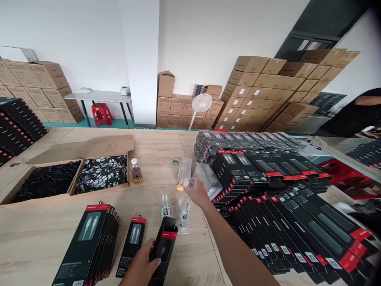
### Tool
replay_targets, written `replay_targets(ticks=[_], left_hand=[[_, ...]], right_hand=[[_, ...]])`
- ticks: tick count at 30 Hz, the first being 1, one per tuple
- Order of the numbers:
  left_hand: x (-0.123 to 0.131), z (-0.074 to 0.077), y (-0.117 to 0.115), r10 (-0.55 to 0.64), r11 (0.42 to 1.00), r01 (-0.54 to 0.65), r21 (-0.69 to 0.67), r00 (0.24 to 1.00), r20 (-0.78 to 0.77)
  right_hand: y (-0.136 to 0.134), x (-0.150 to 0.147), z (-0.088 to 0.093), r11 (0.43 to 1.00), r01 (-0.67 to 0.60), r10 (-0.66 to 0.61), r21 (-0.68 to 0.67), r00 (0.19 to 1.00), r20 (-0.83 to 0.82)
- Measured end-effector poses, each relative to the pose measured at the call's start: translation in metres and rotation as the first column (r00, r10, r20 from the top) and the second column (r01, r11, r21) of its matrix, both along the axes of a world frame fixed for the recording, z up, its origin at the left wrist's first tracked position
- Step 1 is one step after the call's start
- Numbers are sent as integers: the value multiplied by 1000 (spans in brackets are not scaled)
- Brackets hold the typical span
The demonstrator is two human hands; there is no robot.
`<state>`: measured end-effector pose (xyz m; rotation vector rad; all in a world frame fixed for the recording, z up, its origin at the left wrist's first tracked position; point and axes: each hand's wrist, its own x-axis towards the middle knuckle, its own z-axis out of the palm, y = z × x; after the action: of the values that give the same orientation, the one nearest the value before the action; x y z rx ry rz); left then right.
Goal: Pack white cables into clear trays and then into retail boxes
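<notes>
My left hand is closed around a slim black box with a red band, its top flap standing open. My right hand reaches forward, its fingers pinched at the near end of a clear plastic tray. A small orange disc shows beside those fingertips. More clear plastic trays lie just right of it. Between my hands are two bagged white cables, one bundle behind the open box and another bundle to its right. A closed cable box lies left of my left hand.
Several black boxes stand in a row at the front left. Stacks of black packages fill the right side. Behind are an open carton of black-and-white round pieces, a carton of black parts and a bottle.
</notes>
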<state>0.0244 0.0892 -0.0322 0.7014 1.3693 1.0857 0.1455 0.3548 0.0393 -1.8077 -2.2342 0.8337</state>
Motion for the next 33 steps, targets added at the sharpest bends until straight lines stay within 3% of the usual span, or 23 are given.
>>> replay_targets(ticks=[4, 7, 12, 14, 17, 19, 21, 23, 25, 28, 31, 33], left_hand=[[19, 31, 10, -40, 998, 35, 55, 996, 82], [31, 50, 15, -15, 997, 1, 82, 986, 167], [41, 66, 12, 114, 979, -159, 124, 944, 311], [46, 68, 5, 118, 978, -166, 123, 937, 330], [54, 70, -11, 47, 983, -104, 148, 936, 349], [58, 72, -22, -7, 986, -53, 155, 931, 365], [58, 76, -30, -81, 986, 18, 168, 923, 377], [56, 79, -32, -182, 974, 115, 197, 912, 369], [52, 81, -28, -286, 950, 222, 219, 898, 333], [47, 83, -14, -326, 932, 285, 225, 929, 176], [47, 91, 1, -173, 924, 214, 317, 973, -153], [50, 101, 7, -86, 899, 191, 394, 959, -270]], right_hand=[[-23, 16, 40, 994, 43, -24, 100, 983, -183], [-57, 18, 58, 989, 24, 10, 145, 974, -228], [-126, 31, 56, 929, -233, 303, 287, 924, -234], [-147, 44, 50, 919, -266, 344, 291, 900, -266], [-169, 66, 38, 970, -200, 240, 135, 853, -463], [-181, 78, 29, 995, -103, 67, -18, 759, -648], [-194, 85, 22, 985, 0, -135, -175, 633, -762], [-205, 90, 17, 958, 40, -259, -285, 553, -792], [-214, 95, 15, 951, 38, -276, -306, 547, -790], [-220, 103, 18, 987, 47, -151, -157, 627, -764], [-221, 112, 23, 992, 55, 44, 116, 701, -712], [-222, 116, 29, 973, 67, 105, 219, 719, -688]])
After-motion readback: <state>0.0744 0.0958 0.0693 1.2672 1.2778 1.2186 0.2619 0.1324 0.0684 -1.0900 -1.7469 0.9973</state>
